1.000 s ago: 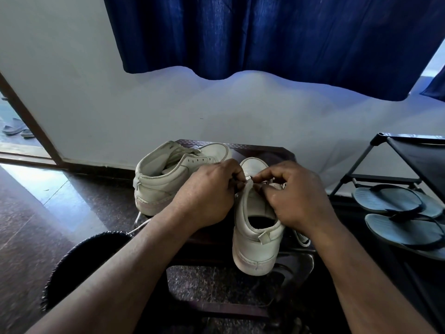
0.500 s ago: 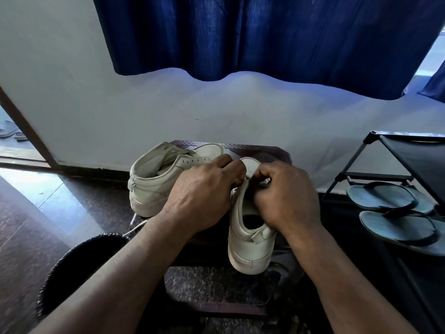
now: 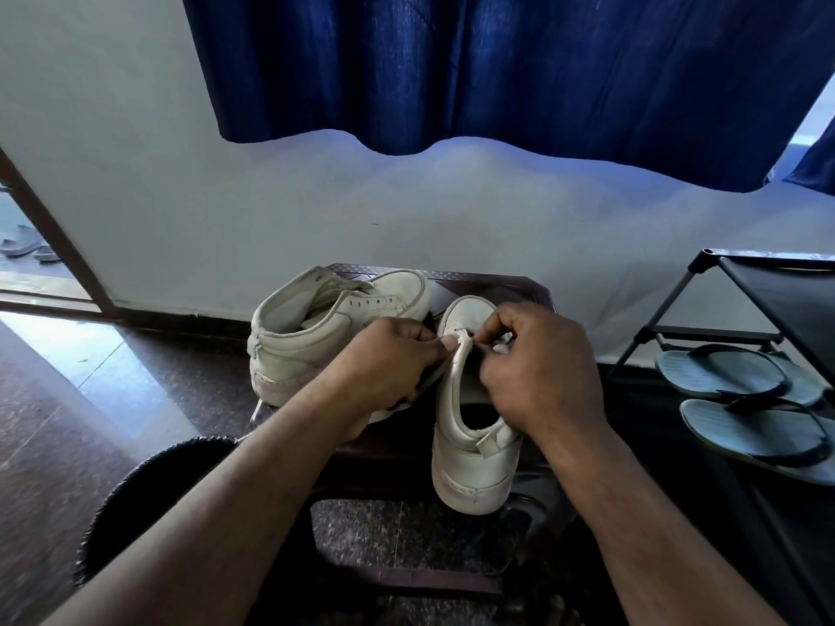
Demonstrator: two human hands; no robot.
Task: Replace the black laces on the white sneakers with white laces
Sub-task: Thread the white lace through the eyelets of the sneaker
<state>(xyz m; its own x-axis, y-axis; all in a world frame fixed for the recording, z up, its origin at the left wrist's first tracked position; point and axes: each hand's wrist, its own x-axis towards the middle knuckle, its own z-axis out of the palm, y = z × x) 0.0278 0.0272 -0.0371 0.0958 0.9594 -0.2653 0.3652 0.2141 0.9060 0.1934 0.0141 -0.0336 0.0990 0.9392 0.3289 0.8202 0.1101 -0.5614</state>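
Left hand (image 3: 384, 363): grip clenched, fingers curled tight. The thumb and forefinger pinch the left eyelet flap of the near sneaker (image 3: 470, 454) at its throat. A grey strip runs from the pinch down under the palm; lace or flap edge, cannot tell.

Right hand (image 3: 537, 368): grip also clenched, knuckles up, with the fingertips bunched on the same sneaker's throat from the 3 o'clock side. What sits between the fingertips is hidden. A pale scrap shows just past the knuckles; lace or tongue, cannot tell.

The hands nearly meet over the throat. The eyelet rows and any lacing are covered by them, so lace colour is not readable.

The near sneaker stands upright on the dark surface (image 3: 497, 286), at its 6 o'clock edge. Its long axis runs 12 to 6, toe at 12 and heel at 6. The heel overhangs the surface edge.

The far sneaker (image 3: 325, 336) is at 10 o'clock from the near one, on the same surface. Its toe points to about 2 and its heel to 8. Bare eyelets show on its side flap, and the left wrist cuts off its near side.

Both forearms run out of frame at 6.
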